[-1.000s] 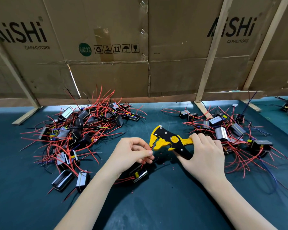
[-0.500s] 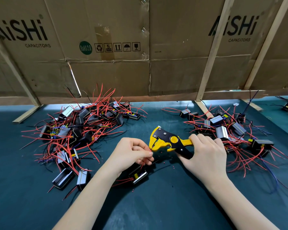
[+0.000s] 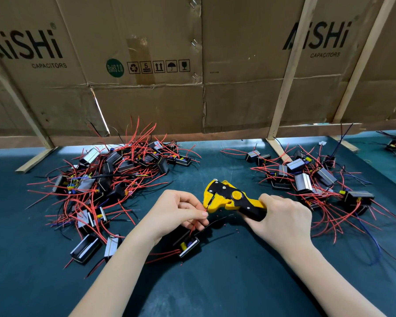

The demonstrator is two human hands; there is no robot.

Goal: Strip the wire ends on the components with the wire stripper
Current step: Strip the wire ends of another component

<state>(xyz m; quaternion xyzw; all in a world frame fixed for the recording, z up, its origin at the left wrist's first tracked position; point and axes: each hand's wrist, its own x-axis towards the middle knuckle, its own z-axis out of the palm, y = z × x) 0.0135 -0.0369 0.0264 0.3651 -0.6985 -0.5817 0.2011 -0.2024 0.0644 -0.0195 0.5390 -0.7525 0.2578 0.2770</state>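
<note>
My right hand (image 3: 284, 220) grips the handles of a yellow and black wire stripper (image 3: 229, 199), jaws pointing left. My left hand (image 3: 178, 211) pinches a thin red wire (image 3: 193, 226) whose tip reaches the stripper's jaws. That wire runs down to a small black component (image 3: 189, 247) with a yellow part, lying on the dark green mat just below my left hand. Part of the component is hidden under my left wrist.
A heap of black components with red wires (image 3: 105, 179) lies at the left, another heap (image 3: 316, 181) at the right. Cardboard sheets (image 3: 146, 99) on wooden slats (image 3: 286, 88) wall off the back. Small red insulation bits (image 3: 224, 224) dot the mat (image 3: 226, 282).
My left hand has brought the red wire end up to the stripper's jaws. The stripper and my right hand have barely shifted.
</note>
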